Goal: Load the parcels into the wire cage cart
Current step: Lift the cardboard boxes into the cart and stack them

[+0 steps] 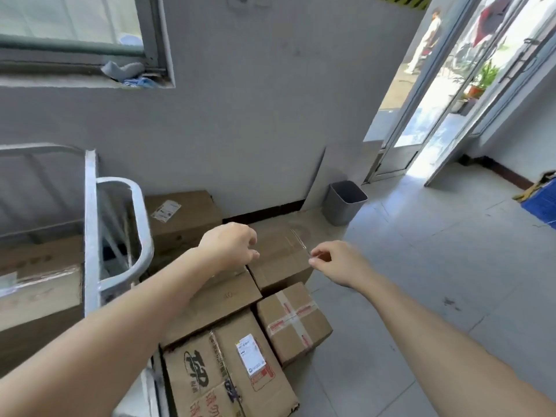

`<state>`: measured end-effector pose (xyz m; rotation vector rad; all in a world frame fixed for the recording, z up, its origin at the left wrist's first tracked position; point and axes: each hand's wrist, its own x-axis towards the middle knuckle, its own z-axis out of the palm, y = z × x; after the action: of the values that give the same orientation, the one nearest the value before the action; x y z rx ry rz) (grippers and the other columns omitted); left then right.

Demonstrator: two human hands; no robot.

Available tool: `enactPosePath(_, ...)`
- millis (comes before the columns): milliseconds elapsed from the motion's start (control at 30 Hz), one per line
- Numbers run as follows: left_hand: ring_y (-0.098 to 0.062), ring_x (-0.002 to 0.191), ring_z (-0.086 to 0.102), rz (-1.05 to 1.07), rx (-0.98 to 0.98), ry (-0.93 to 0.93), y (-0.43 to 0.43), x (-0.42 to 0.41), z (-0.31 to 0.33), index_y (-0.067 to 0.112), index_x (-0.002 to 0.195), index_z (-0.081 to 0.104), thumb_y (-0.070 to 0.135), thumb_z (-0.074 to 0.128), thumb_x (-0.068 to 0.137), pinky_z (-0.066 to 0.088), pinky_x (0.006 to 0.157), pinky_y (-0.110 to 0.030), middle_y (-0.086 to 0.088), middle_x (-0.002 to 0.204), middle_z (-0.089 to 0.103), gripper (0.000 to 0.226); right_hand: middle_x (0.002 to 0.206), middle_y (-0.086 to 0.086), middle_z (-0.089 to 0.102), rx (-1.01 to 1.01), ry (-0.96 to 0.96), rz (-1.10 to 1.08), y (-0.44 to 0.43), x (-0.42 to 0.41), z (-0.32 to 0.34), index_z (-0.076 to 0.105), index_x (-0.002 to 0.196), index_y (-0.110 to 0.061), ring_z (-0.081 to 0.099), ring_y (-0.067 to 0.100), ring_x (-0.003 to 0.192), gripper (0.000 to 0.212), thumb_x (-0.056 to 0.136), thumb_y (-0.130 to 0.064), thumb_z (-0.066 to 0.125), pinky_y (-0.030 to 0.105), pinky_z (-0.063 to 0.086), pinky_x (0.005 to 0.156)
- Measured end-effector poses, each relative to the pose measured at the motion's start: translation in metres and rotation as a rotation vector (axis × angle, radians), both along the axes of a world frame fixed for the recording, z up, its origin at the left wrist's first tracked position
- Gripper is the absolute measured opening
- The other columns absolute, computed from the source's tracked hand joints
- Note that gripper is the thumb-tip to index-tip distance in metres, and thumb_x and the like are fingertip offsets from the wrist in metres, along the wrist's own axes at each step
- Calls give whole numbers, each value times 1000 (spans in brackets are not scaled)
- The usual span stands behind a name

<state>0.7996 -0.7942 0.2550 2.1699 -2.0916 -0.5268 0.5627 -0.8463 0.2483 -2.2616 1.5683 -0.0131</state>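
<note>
Several cardboard parcels lie on the floor by the wall: a plain brown parcel (279, 254), a flat one (219, 299), a small taped box (293, 320), a printed box with a label (228, 374) and one against the wall (183, 218). The wire cage cart (91, 230) stands at the left with cardboard boxes (39, 284) inside. My left hand (230, 246) hovers above the plain parcel's left edge, fingers loosely curled, holding nothing. My right hand (334, 261) hovers at that parcel's right edge, fingers loosely bent, empty.
A grey waste bin (343, 203) stands by the wall corner. An open doorway (421, 115) leads outside at the right, where a person stands far off. A blue object (541, 203) sits at the right edge. Tiled floor spreads to the right.
</note>
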Motion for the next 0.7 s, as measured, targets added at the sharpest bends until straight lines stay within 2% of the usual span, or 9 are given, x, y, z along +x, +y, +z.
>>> enactPosePath(233,-22,100,60,343,145,46,-6,-11,-58,22,111,64,40,57,90,52,81,-34,4,110,64,28,113,-8,69,87,49,308,-72,25,-56,68,114,-26,62,11,99,28,92,-39,56,27,52,85)
enactPosePath(300,-22,102,60,454,161,83,1,-20,-72,23,115,63,39,57,92,52,84,-35,2,112,63,29,113,-8,69,94,90,428,-86,32,-69,68,115,-26,63,12,95,28,93,-39,54,28,53,83)
enactPosePath(400,-20,108,59,624,154,122,20,-38,-92,24,121,61,38,55,94,51,89,-35,4,117,63,32,115,-6,68,97,160,587,-96,38,-87,67,117,-25,62,15,104,30,94,-39,54,30,52,86)
enactPosePath(500,-21,97,62,779,173,134,44,-55,-117,21,107,65,34,53,93,53,78,-32,4,104,66,22,116,-5,69,113,177,686,-96,43,-105,67,119,-24,61,15,107,31,94,-38,54,31,52,88)
enactPosePath(700,-19,94,62,1027,171,200,96,-95,-161,24,105,65,35,52,93,52,73,-31,6,104,67,21,114,-6,69,129,215,823,-88,45,-136,68,117,-23,62,14,105,30,94,-37,55,31,52,87)
